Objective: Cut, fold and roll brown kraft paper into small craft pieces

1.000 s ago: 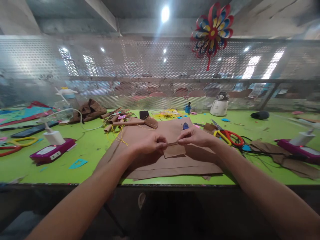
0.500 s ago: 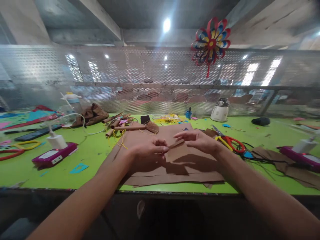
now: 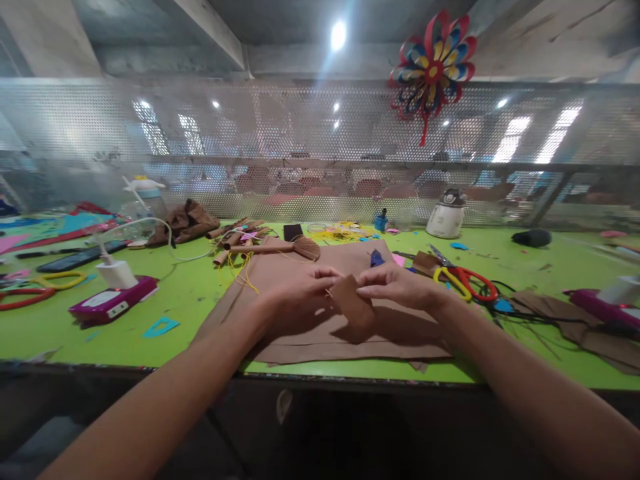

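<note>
The head view shows the small paper piece (image 3: 354, 305) tilted more steeply than a moment ago, with the right hand (image 3: 403, 287), its fingers apart then, now pinching the right edge; seemingly the piece is being turned. The left hand (image 3: 299, 292) curls at its left side, grip unclear, above brown sheets (image 3: 310, 351) near the desk's (image 3: 193, 287) front edge.

paper piece (image 3: 354, 305): plain brown | tabletop (image 3: 195, 287): loud lime green | scissors handles (image 3: 463, 272): red-orange, yellow | flower ornament (image 3: 434, 71): red, blue, yellow | perforated screen (image 3: 300, 127): greyish, kinda dotty
</note>
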A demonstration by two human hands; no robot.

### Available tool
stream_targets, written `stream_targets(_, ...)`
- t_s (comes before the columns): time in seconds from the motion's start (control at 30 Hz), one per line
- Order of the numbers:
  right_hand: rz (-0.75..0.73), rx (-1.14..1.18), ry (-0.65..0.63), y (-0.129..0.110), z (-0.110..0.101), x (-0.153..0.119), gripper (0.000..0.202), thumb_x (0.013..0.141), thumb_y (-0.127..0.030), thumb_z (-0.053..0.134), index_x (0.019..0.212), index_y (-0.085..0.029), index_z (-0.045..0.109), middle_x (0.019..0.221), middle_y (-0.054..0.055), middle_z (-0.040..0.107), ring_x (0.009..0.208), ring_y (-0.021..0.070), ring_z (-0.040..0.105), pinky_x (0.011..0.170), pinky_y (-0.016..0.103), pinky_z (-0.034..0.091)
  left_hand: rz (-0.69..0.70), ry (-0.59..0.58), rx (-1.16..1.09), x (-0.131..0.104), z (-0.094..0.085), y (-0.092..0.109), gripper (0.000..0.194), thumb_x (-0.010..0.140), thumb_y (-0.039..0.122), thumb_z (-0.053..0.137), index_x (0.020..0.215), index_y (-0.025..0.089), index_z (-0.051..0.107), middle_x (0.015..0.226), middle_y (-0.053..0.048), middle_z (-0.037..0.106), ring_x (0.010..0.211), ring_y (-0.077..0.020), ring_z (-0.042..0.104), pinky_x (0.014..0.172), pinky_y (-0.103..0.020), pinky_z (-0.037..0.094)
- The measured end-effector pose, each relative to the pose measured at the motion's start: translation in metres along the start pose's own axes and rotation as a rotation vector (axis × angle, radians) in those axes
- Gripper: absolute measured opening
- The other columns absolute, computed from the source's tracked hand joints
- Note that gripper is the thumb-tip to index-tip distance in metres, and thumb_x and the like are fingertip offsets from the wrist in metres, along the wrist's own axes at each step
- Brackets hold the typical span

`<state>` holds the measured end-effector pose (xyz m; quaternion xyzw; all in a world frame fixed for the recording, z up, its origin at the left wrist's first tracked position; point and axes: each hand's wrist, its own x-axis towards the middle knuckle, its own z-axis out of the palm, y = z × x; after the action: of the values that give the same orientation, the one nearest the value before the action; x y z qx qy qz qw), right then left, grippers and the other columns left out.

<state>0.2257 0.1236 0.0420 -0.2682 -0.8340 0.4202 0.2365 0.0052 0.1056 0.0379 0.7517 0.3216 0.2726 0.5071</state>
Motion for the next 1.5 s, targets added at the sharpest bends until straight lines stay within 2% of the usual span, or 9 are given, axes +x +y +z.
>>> stream_targets(0.1,0.088,-0.158,-0.064,0.006,0.002,0.003,0.028,0.085,-0.035,0.051,0.096,-0.015,0.068,0.075,0.001,0.062,0.064,0.0107,0.050,0.060,0.022,0.039,-0.035,0.084,0.052,0.006,-0.002,-0.002,0.026,0.084,0.036,0.048,0.093,0.015,0.061,0.078,-0.004,0.059,0.068,-0.0112,0.050,0.064,-0.025,0.041)
stream_targets(0.27,0.139,-0.304,-0.001,0.012,0.013,0.009,0.029,0.083,-0.036,0.051,0.081,-0.013,0.069,0.058,-0.002,0.053,0.052,0.0092,0.040,0.050,0.022,0.033,-0.025,0.031,0.273,0.021,-0.007,-0.017,0.018,0.073,0.027,0.058,0.081,0.012,0.064,0.068,-0.001,0.058,0.064,-0.0113,0.049,0.064,-0.024,0.039)
stream_targets(0.43,0.091,-0.411,0.073,0.014,0.019,0.010,0.024,0.082,-0.030,0.052,0.078,-0.013,0.067,0.066,0.002,0.061,0.059,0.0122,0.051,0.058,0.024,0.039,-0.036,0.028,0.539,0.021,-0.013,-0.020,0.020,0.075,0.028,0.052,0.073,0.012,0.064,0.059,0.000,0.056,0.057,-0.0112,0.046,0.056,-0.024,0.036)
stream_targets(0.6,0.070,-0.438,0.081,0.019,0.019,0.010,0.021,0.080,-0.028,0.053,0.082,-0.013,0.068,0.074,0.005,0.067,0.065,0.0145,0.057,0.064,0.025,0.043,0.027,0.029,0.681,0.021,-0.017,-0.026,0.019,0.076,0.028,0.050,0.078,0.013,0.063,0.068,-0.002,0.059,0.062,-0.0124,0.048,0.058,-0.024,0.036)
stream_targets(0.77,0.085,-0.442,0.103,0.021,0.022,0.011,0.020,0.079,-0.028,0.055,0.082,-0.013,0.069,0.075,0.006,0.069,0.066,0.0153,0.058,0.064,0.026,0.044,-0.018,-0.038,0.730,0.019,-0.022,-0.026,0.021,0.077,0.030,0.048,0.079,0.013,0.060,0.066,-0.001,0.057,0.060,-0.0128,0.047,0.058,-0.025,0.035)
stream_targets(0.93,0.112,-0.480,0.116,0.020,0.026,0.013,0.018,0.080,-0.027,0.054,0.080,-0.015,0.068,0.074,0.005,0.069,0.065,0.0144,0.057,0.063,0.025,0.043,-0.004,-0.134,0.651,0.019,-0.024,-0.026,0.019,0.076,0.025,0.048,0.081,0.013,0.063,0.067,0.000,0.057,0.061,-0.0108,0.046,0.058,-0.022,0.035)
stream_targets(1.13,0.061,-0.591,0.090,0.019,0.027,0.013,0.017,0.081,-0.023,0.052,0.080,-0.016,0.068,0.075,0.005,0.068,0.065,0.0147,0.056,0.064,0.025,0.042,0.020,-0.083,0.687,0.025,-0.025,-0.037,0.018,0.073,0.022,0.053,0.080,0.014,0.067,0.068,-0.001,0.061,0.061,-0.0106,0.047,0.057,-0.021,0.035)
stream_targets(1.3,0.006,-0.764,0.064,0.013,0.029,0.012,0.018,0.082,-0.016,0.049,0.080,-0.018,0.066,0.080,0.006,0.066,0.073,0.0152,0.057,0.067,0.025,0.041,0.074,-0.080,0.734,0.026,-0.021,-0.037,0.021,0.073,0.018,0.051,0.084,0.014,0.068,0.069,-0.001,0.063,0.061,-0.0104,0.047,0.057,-0.021,0.034)
stream_targets(1.5,0.005,-1.006,0.023,0.003,0.036,0.009,0.017,0.084,-0.020,0.047,0.078,-0.015,0.061,0.083,0.009,0.062,0.072,0.0154,0.055,0.063,0.024,0.036,0.105,-0.030,0.882,0.020,-0.016,-0.029,0.019,0.072,0.020,0.047,0.069,0.013,0.065,0.058,0.000,0.057,0.052,-0.0094,0.039,0.051,-0.023,0.028)
